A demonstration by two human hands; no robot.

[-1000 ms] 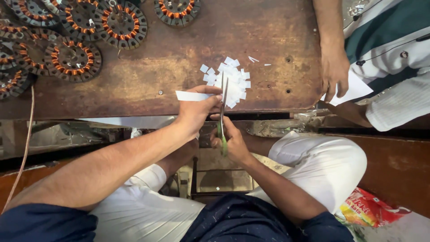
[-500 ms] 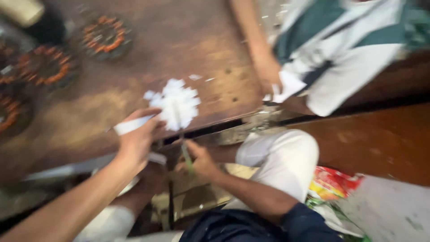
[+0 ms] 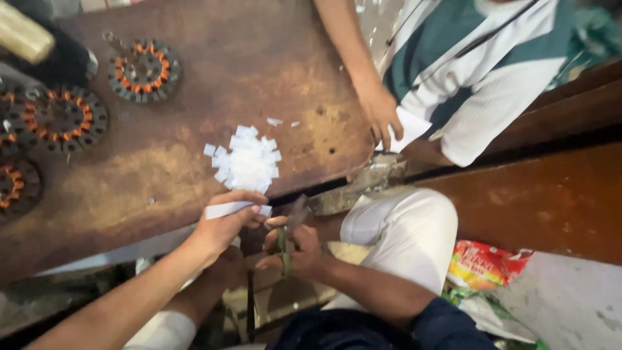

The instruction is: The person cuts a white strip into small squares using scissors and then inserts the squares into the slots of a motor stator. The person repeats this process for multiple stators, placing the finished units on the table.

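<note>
- The left hand [image 3: 223, 227] is pinching a white paper strip [image 3: 234, 209] between thumb and fingers [image 3: 249, 198], holding it level at the near edge of the worktop [image 3: 214, 84].
- The right hand [image 3: 295, 249] is gripping a pair of scissors [image 3: 285, 243] with green handles, its fingers clenched around them; the blades are pointing up toward the strip's end.
- A heap of small white paper pieces [image 3: 249, 162] is lying on the worktop just beyond the strip.
- Several copper-wound motor stators [image 3: 144, 70] are sitting along the worktop's far left.
- Another person's hand [image 3: 382, 116] is resting at the worktop's right edge, touching a white sheet [image 3: 411, 126].
</note>
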